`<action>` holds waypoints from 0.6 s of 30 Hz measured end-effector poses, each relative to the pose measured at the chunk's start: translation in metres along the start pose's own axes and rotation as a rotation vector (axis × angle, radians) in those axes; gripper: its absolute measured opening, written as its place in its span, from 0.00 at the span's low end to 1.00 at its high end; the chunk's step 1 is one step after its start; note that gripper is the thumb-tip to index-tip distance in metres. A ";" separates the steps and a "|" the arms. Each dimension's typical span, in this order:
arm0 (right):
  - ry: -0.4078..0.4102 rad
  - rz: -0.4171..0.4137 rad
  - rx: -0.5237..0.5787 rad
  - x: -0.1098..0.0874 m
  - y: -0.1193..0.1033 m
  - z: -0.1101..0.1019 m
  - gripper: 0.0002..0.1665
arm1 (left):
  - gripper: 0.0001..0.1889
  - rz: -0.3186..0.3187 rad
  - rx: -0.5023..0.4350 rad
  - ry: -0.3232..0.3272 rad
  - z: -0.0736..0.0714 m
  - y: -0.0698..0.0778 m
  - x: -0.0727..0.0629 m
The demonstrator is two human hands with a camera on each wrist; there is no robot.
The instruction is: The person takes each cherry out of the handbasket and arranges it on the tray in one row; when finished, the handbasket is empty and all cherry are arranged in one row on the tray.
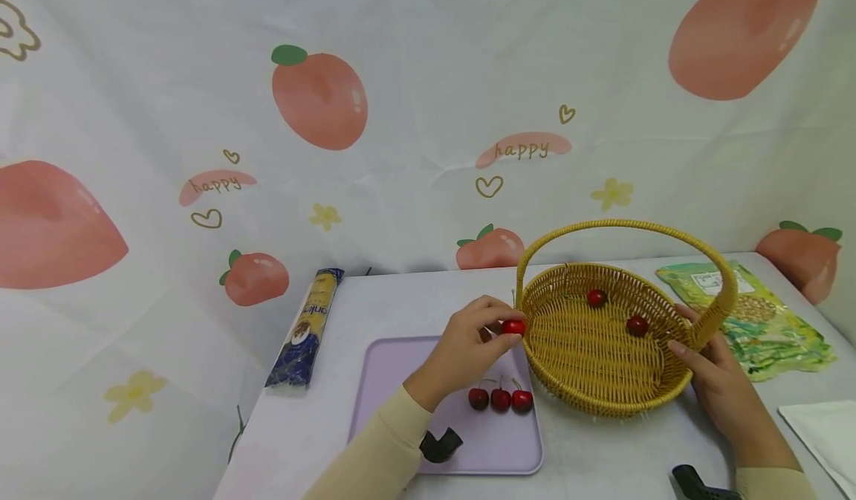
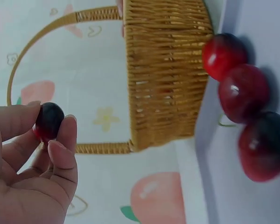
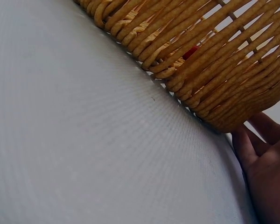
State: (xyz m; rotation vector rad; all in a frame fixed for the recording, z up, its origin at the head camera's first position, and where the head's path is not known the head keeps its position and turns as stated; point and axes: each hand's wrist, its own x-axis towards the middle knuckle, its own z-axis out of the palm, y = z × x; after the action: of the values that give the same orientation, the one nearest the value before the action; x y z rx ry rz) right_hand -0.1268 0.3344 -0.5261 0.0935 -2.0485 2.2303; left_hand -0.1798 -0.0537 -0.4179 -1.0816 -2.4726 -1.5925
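My left hand (image 1: 471, 344) pinches a dark red cherry (image 2: 49, 122) between thumb and fingertips, at the left rim of a yellow wicker basket (image 1: 602, 400). In the left wrist view the held cherry is up beside the basket's handle (image 2: 25, 53). Two cherries (image 1: 597, 298) lie inside the basket, toward its back and right. My right hand (image 1: 725, 388) grips the basket's right side near the foot of the handle, thumb over the rim; its other fingers are partly hidden behind the wall. Three cherries (image 1: 500, 400) sit in a row on a lilac tray (image 1: 384, 381) below my left hand.
A blue and yellow packet (image 1: 307, 329) lies at the table's left edge. Behind the basket on the right is a green and yellow bag (image 1: 769, 314), with a folded white cloth (image 1: 825, 433) nearer the front. A peach-printed curtain (image 1: 401, 188) hangs behind the table.
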 end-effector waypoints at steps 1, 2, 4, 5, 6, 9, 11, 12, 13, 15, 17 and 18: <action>0.000 -0.001 0.000 0.000 0.000 0.000 0.40 | 0.14 -0.011 -0.013 0.006 -0.001 -0.003 -0.002; 0.000 -0.001 0.001 0.000 0.000 0.000 0.40 | 0.14 -0.023 -0.025 0.011 -0.003 -0.005 -0.005; 0.000 -0.003 0.001 0.000 0.000 0.000 0.40 | 0.14 -0.044 -0.047 0.022 -0.005 -0.010 -0.010; 0.000 -0.006 0.001 0.000 0.000 0.000 0.40 | 0.14 -0.055 -0.056 0.026 -0.007 -0.012 -0.013; 0.000 -0.008 0.002 0.000 0.000 0.000 0.40 | 0.14 -0.068 -0.064 0.030 -0.008 -0.014 -0.016; -0.002 -0.015 0.004 0.000 0.000 0.000 0.39 | 0.13 -0.100 -0.097 0.044 -0.012 -0.018 -0.025; -0.003 -0.019 0.006 0.000 0.001 0.000 0.39 | 0.13 -0.127 -0.125 0.051 -0.015 -0.021 -0.031; -0.002 -0.021 0.006 0.000 0.001 0.000 0.39 | 0.13 -0.140 -0.137 0.056 -0.015 -0.022 -0.034; -0.002 -0.023 0.008 0.000 0.001 0.000 0.39 | 0.12 -0.151 -0.148 0.060 -0.016 -0.023 -0.037; 0.000 -0.025 0.008 0.000 0.001 0.000 0.39 | 0.12 -0.183 -0.167 0.065 -0.017 -0.026 -0.043; 0.000 -0.028 0.010 0.001 0.001 0.000 0.39 | 0.12 -0.207 -0.181 0.069 -0.017 -0.029 -0.049; -0.002 -0.028 0.012 0.001 0.001 0.000 0.39 | 0.13 -0.219 -0.189 0.070 -0.017 -0.031 -0.052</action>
State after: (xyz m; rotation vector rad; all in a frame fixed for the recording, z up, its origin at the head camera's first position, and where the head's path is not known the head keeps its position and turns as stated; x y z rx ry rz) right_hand -0.1276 0.3342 -0.5268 0.1238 -2.0224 2.2271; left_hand -0.1631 -0.1035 -0.4532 -0.7756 -2.5105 -1.9210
